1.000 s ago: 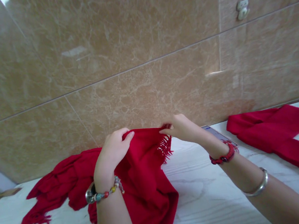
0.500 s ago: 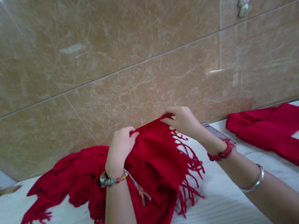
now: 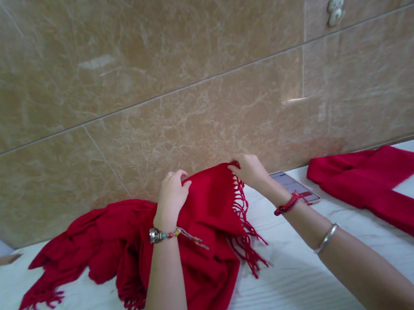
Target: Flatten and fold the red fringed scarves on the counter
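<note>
A red fringed scarf is held up by its top edge between my two hands. My left hand, with a beaded bracelet at the wrist, pinches the edge partway along. At the fringed corner my right hand grips the same edge; a red cord bracelet and a silver bangle are on that arm. The stretch between the hands is pulled fairly flat, and tassels hang down on its right. The rest of the scarf lies bunched on the white table, spreading left, with more fringe at its left end.
Right of my hands a folded red cloth lies on the table. A phone-like flat device rests beside my right forearm, partly covered by it. Behind stands a brown marbled tile wall with a small cat-shaped hook.
My hands have come slightly closer together, the left one shifting right. The fringed end has swung inward and hangs more steeply. More of the flat device shows.
</note>
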A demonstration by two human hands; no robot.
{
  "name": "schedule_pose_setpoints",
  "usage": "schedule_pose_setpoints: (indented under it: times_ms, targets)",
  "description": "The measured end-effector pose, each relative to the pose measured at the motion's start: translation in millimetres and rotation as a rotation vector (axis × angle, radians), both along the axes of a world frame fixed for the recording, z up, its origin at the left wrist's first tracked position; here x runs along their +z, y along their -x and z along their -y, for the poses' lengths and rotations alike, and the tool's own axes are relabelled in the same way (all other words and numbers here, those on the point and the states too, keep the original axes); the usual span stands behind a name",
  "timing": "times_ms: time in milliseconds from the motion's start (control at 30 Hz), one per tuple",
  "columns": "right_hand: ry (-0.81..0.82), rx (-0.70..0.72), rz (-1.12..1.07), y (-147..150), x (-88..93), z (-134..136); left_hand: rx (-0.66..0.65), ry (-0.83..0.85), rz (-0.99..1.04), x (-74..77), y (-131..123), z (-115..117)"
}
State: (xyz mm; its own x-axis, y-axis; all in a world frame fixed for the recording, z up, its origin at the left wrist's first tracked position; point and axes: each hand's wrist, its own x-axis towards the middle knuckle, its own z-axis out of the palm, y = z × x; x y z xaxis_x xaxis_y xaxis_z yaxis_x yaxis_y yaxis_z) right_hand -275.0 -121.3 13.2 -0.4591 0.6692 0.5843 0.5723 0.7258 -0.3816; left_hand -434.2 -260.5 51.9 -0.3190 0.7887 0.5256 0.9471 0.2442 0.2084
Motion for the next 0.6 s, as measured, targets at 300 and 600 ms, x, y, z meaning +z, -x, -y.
schedule_pose_setpoints:
  times_ms: [300, 600]
  targets:
    - [0.184, -0.270, 0.294, -19.4, -31.7, -40.1, -0.291, 0.732, 0.107, -34.5, -32.4, -21.4]
    - [0.141, 0.266, 0.291, -6.1, -2.6, -2.4, -0.275, 0.349, 0.239, -21.2, 9.7, -18.6]
